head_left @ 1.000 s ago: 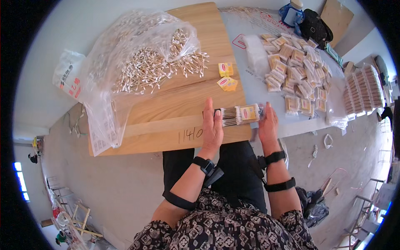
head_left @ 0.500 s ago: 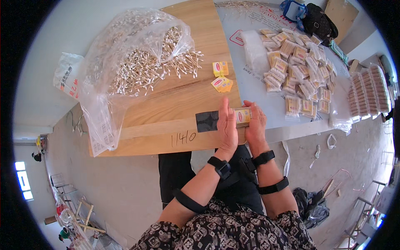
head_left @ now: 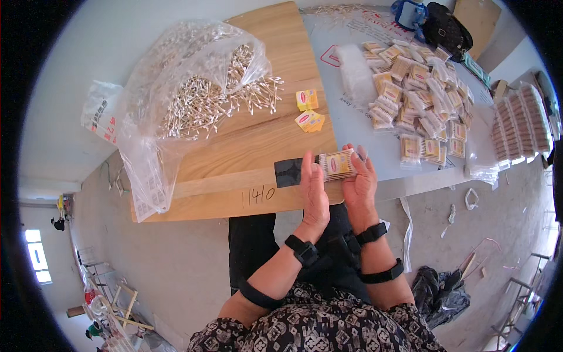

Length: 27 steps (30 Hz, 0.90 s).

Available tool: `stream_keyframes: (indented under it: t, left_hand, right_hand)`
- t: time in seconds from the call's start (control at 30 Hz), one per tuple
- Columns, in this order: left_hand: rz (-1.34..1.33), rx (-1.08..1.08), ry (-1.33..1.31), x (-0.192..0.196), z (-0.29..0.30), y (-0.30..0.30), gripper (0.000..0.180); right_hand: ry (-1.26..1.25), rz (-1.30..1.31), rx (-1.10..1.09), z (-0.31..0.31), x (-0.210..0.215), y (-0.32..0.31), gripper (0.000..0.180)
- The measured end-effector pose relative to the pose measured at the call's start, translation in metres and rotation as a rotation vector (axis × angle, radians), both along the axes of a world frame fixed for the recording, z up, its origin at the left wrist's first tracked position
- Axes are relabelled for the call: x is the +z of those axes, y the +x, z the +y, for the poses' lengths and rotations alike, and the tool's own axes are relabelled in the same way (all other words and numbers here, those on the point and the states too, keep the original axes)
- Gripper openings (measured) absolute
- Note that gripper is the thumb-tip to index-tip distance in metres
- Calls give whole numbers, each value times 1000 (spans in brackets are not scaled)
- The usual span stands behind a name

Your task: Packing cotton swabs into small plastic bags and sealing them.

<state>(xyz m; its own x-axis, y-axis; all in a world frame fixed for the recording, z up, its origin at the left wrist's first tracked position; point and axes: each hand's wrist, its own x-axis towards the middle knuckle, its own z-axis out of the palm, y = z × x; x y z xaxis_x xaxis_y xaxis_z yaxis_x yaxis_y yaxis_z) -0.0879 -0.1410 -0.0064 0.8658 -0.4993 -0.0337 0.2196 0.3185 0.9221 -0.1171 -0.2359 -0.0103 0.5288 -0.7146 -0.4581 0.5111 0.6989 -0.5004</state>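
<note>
A small flat pack of cotton swabs [head_left: 337, 165] with a yellow and red label card lies between my hands, over the table's near edge. Clear plastic shows at its right end. My right hand [head_left: 360, 186] holds that end, fingers curled behind it and thumb side up. My left hand [head_left: 315, 196] stands upright at the pack's left end, its fingers stretched out and close against it. Beside my left fingers is a black square patch [head_left: 287, 173] on the wood. Two small stacks of yellow label cards [head_left: 306, 100] lie farther off.
A big clear bag [head_left: 158, 64] spilling loose cotton swabs [head_left: 196, 105] covers the wooden table's [head_left: 234, 158] left side. On the grey surface to the right are a heap of filled swab packs [head_left: 419, 88], clear empty bags [head_left: 356, 73] and stacked bundled packs [head_left: 522, 126]. A black bag [head_left: 447, 29] sits behind.
My left hand has drawn back slightly left, uncovering more of the pack. The pack has turned more fully into view, and its right end now shows clear plastic by my right fingers.
</note>
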Motion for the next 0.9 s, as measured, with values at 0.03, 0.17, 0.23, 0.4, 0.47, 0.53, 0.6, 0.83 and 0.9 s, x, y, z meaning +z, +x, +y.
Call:
stream_keyframes:
  t: [0.03, 0.17, 0.23, 0.4, 0.47, 0.53, 0.6, 0.83, 0.9]
  left_hand:
    - [39, 66, -4, 0, -1, -1, 67]
    - [131, 94, -61, 12, -8, -8, 63]
    - [152, 121, -69, 18, -12, -7, 59]
    - [238, 222, -74, 23, -20, -6, 47]
    - [324, 291, -93, 25, -26, -7, 38]
    - [348, 268, -91, 28, -26, -8, 38]
    - [370, 250, -86, 28, -25, -6, 37]
    - [478, 115, -70, 26, -16, 14, 37]
    - [481, 97, -87, 30, -14, 14, 38]
  right_hand:
    - [-12, 5, -12, 2, 0, 2, 45]
    - [-29, 32, -43, 6, 1, 5, 41]
    - [-30, 27, -36, 5, 2, 4, 39]
    - [-10, 65, -41, 7, 9, 7, 35]
    - [30, 68, -12, 5, 13, 6, 32]
    - [30, 67, -3, 5, 15, 5, 34]
    - [33, 64, 10, 7, 17, 6, 37]
    - [-82, 68, 42, 6, 10, 7, 37]
    - [-59, 31, 48, 5, 6, 6, 39]
